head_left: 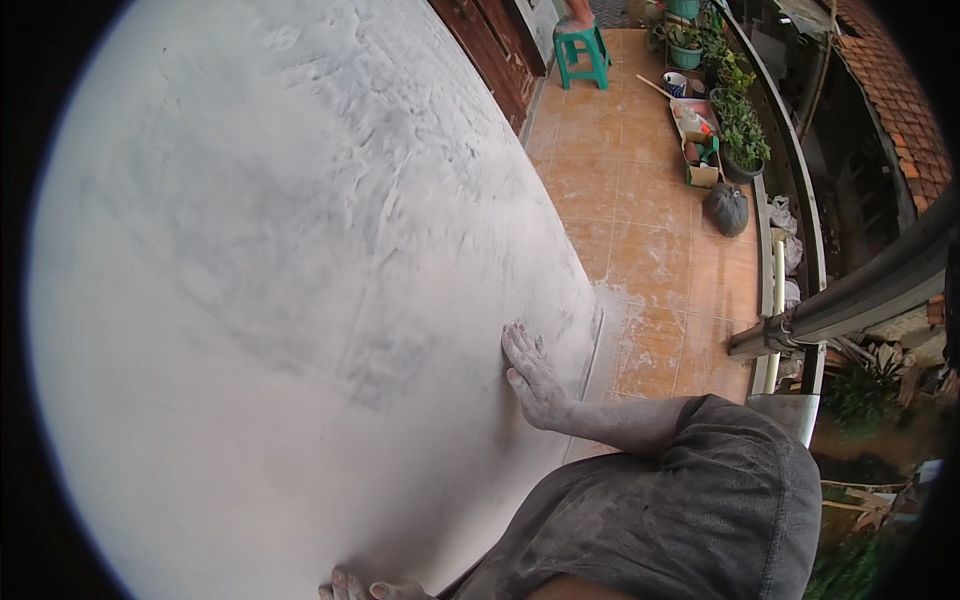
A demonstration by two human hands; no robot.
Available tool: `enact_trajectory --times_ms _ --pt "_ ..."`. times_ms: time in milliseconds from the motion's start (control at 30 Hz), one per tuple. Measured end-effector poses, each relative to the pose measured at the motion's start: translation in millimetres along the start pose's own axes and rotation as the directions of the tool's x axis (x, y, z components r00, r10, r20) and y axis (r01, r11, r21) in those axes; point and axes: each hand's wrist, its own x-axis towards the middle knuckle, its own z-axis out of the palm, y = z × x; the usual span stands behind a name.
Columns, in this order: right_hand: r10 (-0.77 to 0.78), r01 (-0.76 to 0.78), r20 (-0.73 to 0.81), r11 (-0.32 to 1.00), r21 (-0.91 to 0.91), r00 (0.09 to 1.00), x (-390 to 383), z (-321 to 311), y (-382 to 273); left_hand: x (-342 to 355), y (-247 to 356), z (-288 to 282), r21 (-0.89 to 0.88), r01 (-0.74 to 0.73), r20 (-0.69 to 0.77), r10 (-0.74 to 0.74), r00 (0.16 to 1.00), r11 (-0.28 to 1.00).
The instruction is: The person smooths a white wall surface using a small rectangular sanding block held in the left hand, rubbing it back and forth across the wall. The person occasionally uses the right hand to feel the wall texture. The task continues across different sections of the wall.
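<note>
My right hand, coated in pale dust, lies against a white plastered wall near its bottom edge. Its fingers are stretched out and close together, with the thumb apart. Nothing shows in it, though what may be under the palm is hidden. At the lower edge of the picture, my left hand is also dusty and at the wall. Only its fingers and thumb come into view, spread apart, and the rest is cut off. The wall has grey smudges and rough ridged patches toward the top.
White powder marks the orange tiled floor. Another person's foot rests on a green plastic stool beside a brown wooden door. Along the railing stand potted plants, a tool-filled box and a dark tied bag.
</note>
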Motion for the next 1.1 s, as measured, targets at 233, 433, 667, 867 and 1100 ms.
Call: enact_trajectory --times_ms 233,433,667,867,1100 --pt "-0.005 0.039 -0.362 0.995 0.087 0.932 158.9 -80.2 22.1 -3.8 0.0 -3.5 -0.007 0.022 0.044 -0.021 0.999 1.000" --pt "0.118 -0.111 0.127 0.992 -0.056 0.985 5.7 -14.7 -37.9 -5.8 -3.2 -4.3 -0.021 0.017 0.025 -0.017 1.000 1.000" --pt "0.004 0.105 -0.458 0.971 0.212 0.889 165.2 -82.3 4.6 -7.4 -3.1 -7.7 -0.039 0.042 0.051 -0.040 0.998 0.998" --pt "0.032 -0.025 -0.178 0.999 0.042 0.984 14.1 -1.7 -25.4 -5.8 -2.5 -5.6 -0.044 0.040 0.037 -0.038 0.999 0.998" --pt "0.090 -0.038 -0.365 0.988 0.147 0.927 150.6 -64.0 55.8 -6.3 -4.7 -4.9 -0.054 0.008 0.003 -0.008 1.000 0.998"
